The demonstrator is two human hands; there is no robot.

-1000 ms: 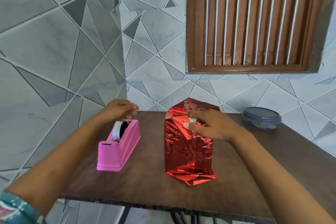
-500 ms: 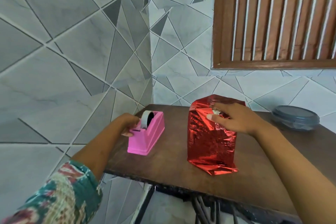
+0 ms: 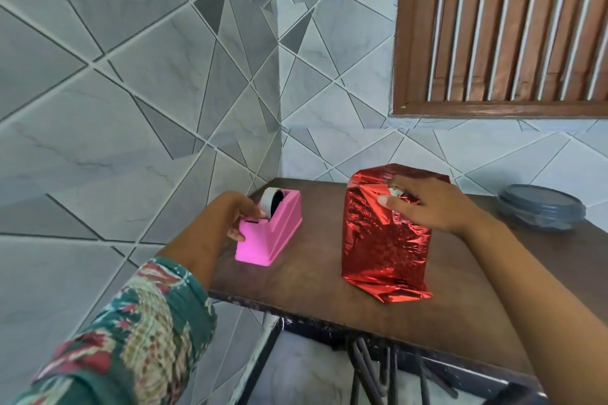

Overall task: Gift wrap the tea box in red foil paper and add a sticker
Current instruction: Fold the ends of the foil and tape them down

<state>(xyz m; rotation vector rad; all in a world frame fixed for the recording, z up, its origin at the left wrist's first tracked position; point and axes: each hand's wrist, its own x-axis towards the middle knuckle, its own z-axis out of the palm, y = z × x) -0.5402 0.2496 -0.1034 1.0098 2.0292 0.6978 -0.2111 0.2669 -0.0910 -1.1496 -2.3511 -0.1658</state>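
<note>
The tall box wrapped in crinkled red foil paper [image 3: 385, 233] stands upright on the dark brown wooden surface [image 3: 316, 276], a little right of its middle; loose foil flares out at its base toward me; my right hand [image 3: 427, 207] lies over its upper front edge, the fingers [image 3: 386, 200] curled and pressing a folded flap of foil flat against the top, with something small and white under my fingertips that I cannot make out; my bare right forearm runs back to the lower right. To the left of the box and apart from it sits a pink plastic tape dispenser [image 3: 269, 233] with a white roll of tape [image 3: 271, 202] in its cradle; my left hand [image 3: 235, 217] is at its near end, fingers bent and closed around the cutter end just below the roll; whether I have tape pinched I cannot tell; the sleeve [image 3: 131, 332] on that arm is teal with a floral print. Well to the right, near the tiled wall [image 3: 131, 108], rests a round grey lidded plastic container [image 3: 539, 210]; above it is a brown wooden slatted window [image 3: 503, 29].
</note>
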